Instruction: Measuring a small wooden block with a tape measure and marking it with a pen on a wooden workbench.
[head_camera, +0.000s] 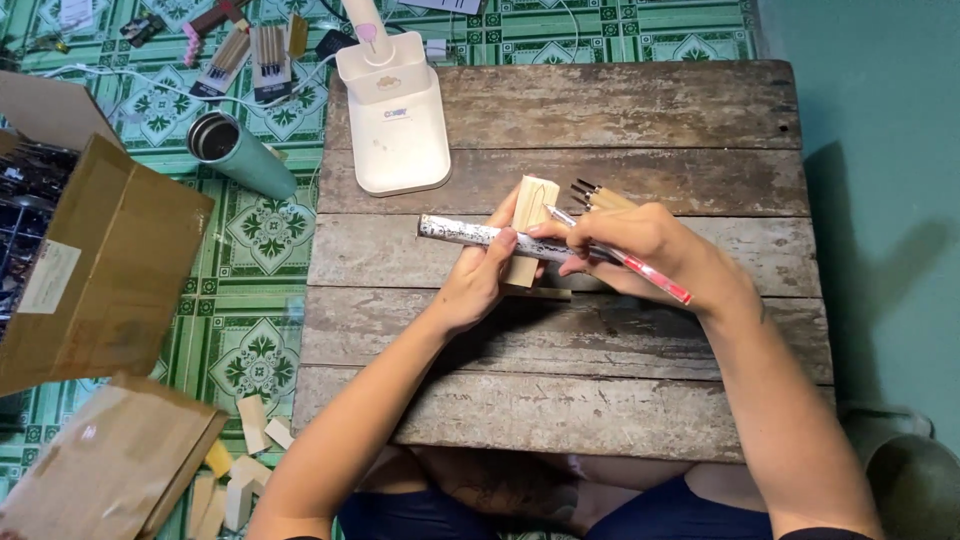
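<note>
My left hand (478, 283) grips a small pale wooden block (529, 225) together with a worn metal ruler (470, 233) laid across it. My right hand (640, 250) holds a pen with a red barrel (650, 277), its tip touching the top of the block beside the ruler. Both hands rest over the middle of a low weathered plank table (600, 400). Behind my right hand lie a few wooden-handled carving tools (600, 196), partly hidden.
A white desk lamp base (397, 125) stands at the table's back left. On the green patterned floor are a teal tumbler (240, 152), open cardboard boxes (105, 265), wood offcuts (245, 470) and packets of carving tools (250, 55). A dark pot (915, 480) sits at lower right.
</note>
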